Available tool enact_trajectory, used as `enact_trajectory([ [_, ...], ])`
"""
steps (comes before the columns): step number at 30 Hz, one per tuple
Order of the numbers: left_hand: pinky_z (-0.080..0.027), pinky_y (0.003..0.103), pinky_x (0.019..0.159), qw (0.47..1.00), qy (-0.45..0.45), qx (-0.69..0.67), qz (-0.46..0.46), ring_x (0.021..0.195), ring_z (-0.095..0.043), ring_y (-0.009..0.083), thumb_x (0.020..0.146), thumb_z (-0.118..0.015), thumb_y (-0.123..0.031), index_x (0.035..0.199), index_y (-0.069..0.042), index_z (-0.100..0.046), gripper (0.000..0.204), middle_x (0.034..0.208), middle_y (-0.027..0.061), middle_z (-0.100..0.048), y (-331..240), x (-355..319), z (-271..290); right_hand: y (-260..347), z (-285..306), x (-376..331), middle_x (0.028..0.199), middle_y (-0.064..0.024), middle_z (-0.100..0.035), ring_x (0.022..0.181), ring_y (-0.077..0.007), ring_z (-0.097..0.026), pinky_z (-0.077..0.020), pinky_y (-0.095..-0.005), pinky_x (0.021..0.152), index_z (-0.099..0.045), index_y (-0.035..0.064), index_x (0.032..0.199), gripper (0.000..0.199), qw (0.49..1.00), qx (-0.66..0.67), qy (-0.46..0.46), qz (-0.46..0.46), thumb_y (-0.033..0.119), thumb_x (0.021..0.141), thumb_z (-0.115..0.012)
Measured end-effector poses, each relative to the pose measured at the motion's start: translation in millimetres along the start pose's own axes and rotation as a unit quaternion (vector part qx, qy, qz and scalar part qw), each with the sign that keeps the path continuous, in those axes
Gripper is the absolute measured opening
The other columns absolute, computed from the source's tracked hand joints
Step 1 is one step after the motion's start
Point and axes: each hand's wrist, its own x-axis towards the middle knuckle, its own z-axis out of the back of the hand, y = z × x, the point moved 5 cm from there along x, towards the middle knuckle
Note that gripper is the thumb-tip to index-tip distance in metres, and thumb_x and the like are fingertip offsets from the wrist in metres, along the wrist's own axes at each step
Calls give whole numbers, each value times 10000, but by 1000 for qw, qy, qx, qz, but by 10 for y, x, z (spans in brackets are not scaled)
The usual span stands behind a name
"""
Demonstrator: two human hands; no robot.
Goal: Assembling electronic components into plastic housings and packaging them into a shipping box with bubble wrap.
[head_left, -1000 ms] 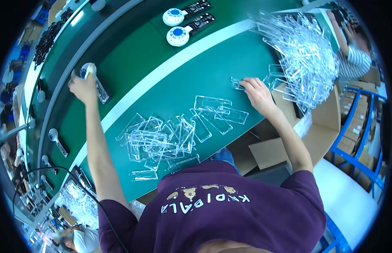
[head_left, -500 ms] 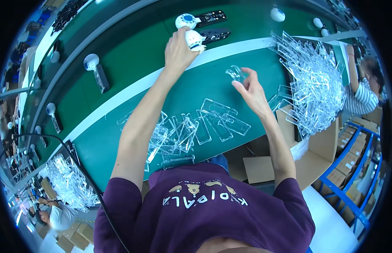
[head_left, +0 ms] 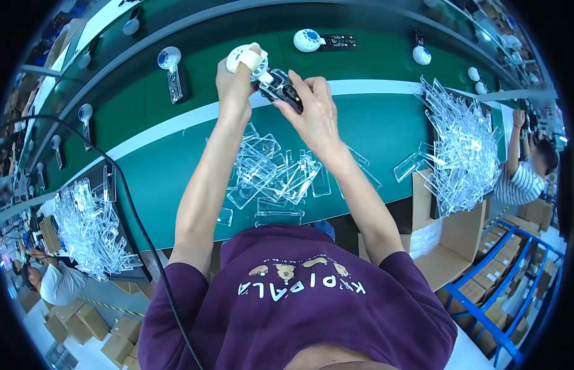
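A white round-headed device (head_left: 239,57) with a dark handle is raised over the near edge of the green belt. My left hand (head_left: 233,89) is closed around its head, where a cream-coloured strip or flap also shows. My right hand (head_left: 316,114) pinches the dark handle (head_left: 280,87) between thumb and fingers. Something clear and shiny lies along the handle and neck, apparently a clear plastic piece; its exact seating cannot be made out. Below my hands, loose clear plastic covers (head_left: 271,166) lie piled on the green work surface (head_left: 373,135), partly hidden by my right forearm.
More such devices lie on the belt, including one (head_left: 308,41) just beyond my hands and another (head_left: 169,58) leftward. Heaps of clear covers stand at right (head_left: 462,148) and left (head_left: 89,228). A black cable (head_left: 128,191) hangs at left. An open cardboard box (head_left: 450,253) sits lower right.
My left hand has brought the device nearer and turned it. The right hand, with a clear piece before, has moved left onto the handle. Devices on the belt have shifted rightward.
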Motion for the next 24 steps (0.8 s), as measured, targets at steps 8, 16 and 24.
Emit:
enact_trajectory([
  [8,-482,292,610,1000,-17,0,-22,821,-586,140,761,-702,-325,1148,4,-426,578,969,86,-584,-255,-135,240,367,-187,-57,989,-136,-501,858,-263,-507,-456,-355,695,-511,47,1214,558,984,-151,-58,81,216,724,-716],
  [16,-449,285,833,953,188,-237,36,975,-559,182,841,-620,-283,1176,-18,-463,454,1047,92,-573,79,-368,198,416,-145,27,981,-127,-553,868,-262,-562,-470,-360,734,-503,122,1237,580,997,36,-15,60,203,705,-717],
  [24,-449,344,890,980,137,-133,-49,1057,-541,234,909,-501,-319,1281,-4,-364,506,1127,153,-553,-121,-715,217,124,-348,-32,889,-88,-564,815,-161,-552,-457,-309,706,-570,6,1023,395,876,396,-102,-254,347,943,-386],
])
